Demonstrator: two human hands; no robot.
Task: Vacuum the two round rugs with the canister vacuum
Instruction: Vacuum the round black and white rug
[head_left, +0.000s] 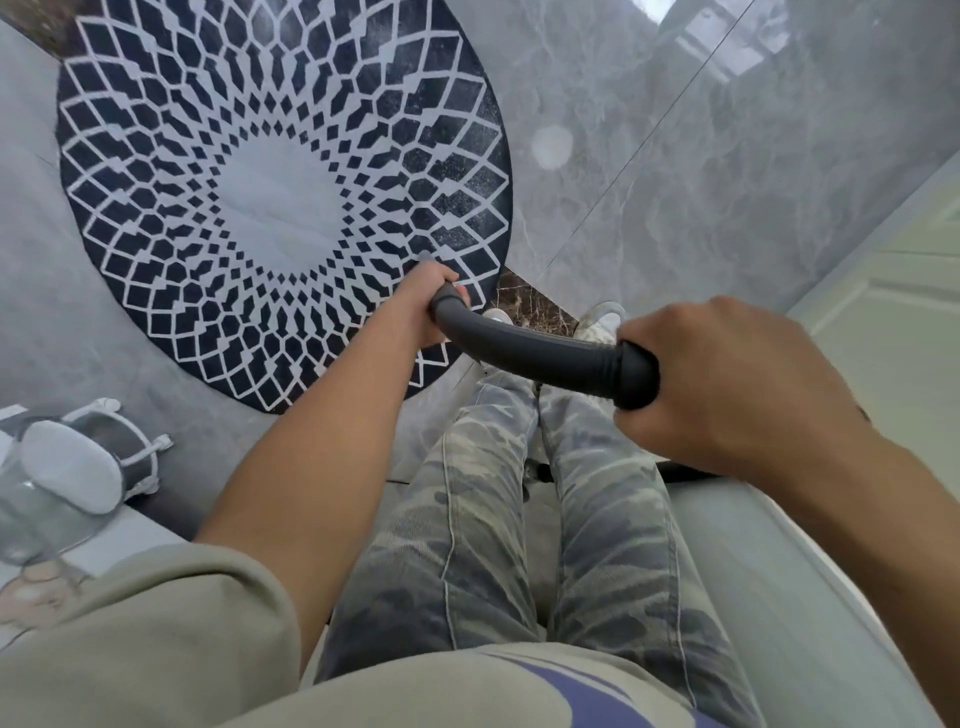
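Dark grey curved wand handle spans both fists: left hand wraps the forward end, right hand clenches the rear knob, likely for steering leverage. Patterned round rug lies at 11 o'clock; nozzle hidden beyond the left hand.

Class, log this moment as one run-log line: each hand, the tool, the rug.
left hand: grips far end of vacuum handle | right hand: grips near end | round rug: lies ahead on grey floor
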